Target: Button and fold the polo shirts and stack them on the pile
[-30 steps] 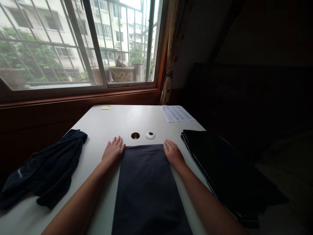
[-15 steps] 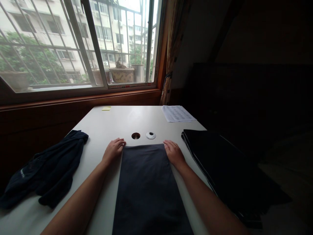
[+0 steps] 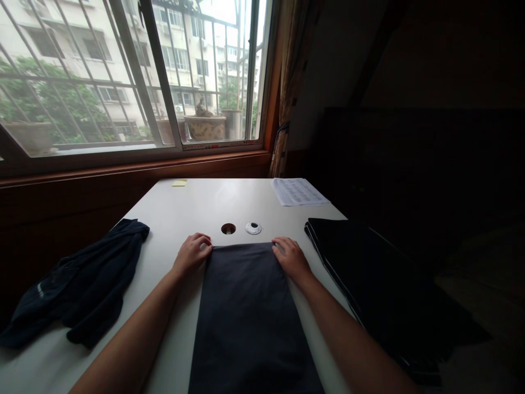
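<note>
A dark grey-blue folded garment lies flat in a long strip on the white table, running toward me past the bottom of the view. Its kind cannot be told from this fold. At its far left corner my left hand is closed, with thumb and fingertips on the edge. My right hand has its fingers bent over the far right corner, pinching the cloth. Both forearms stretch along the garment's sides.
To the left lies a rumpled dark navy garment; to the right, a stack of folded dark clothes. Beyond my hands, the white table has a round hole, a white grommet cap, printed sheets and a yellow note.
My fingers have curled in from lying along the far corners to gripping them. The garment's far corners have drawn slightly inward; the rest lies as before.
</note>
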`<move>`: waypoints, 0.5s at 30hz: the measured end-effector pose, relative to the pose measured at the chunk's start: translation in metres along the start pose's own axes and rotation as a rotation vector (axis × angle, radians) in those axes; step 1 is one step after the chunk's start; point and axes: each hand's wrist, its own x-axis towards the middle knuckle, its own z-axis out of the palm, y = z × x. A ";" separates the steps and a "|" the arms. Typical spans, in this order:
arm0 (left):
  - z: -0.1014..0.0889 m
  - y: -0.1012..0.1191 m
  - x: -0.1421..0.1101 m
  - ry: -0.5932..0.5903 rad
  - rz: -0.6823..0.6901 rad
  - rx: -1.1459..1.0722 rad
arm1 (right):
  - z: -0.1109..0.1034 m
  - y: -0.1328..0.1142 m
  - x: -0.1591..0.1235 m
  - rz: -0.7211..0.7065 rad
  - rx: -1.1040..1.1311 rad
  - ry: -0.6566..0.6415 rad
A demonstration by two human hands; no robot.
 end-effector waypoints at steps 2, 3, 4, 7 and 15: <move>0.001 -0.001 0.000 0.004 0.005 -0.002 | 0.000 0.000 0.000 0.002 -0.004 0.000; 0.001 -0.001 0.000 0.006 0.008 -0.002 | 0.000 0.000 0.000 0.004 -0.007 0.001; 0.001 -0.001 0.000 0.009 0.010 -0.002 | 0.000 0.000 0.000 0.005 -0.010 0.001; 0.003 -0.003 0.000 0.019 0.017 -0.001 | 0.000 0.000 0.000 0.006 -0.019 0.004; 0.007 -0.008 0.001 0.037 0.021 0.002 | 0.000 -0.003 -0.001 0.028 -0.051 -0.009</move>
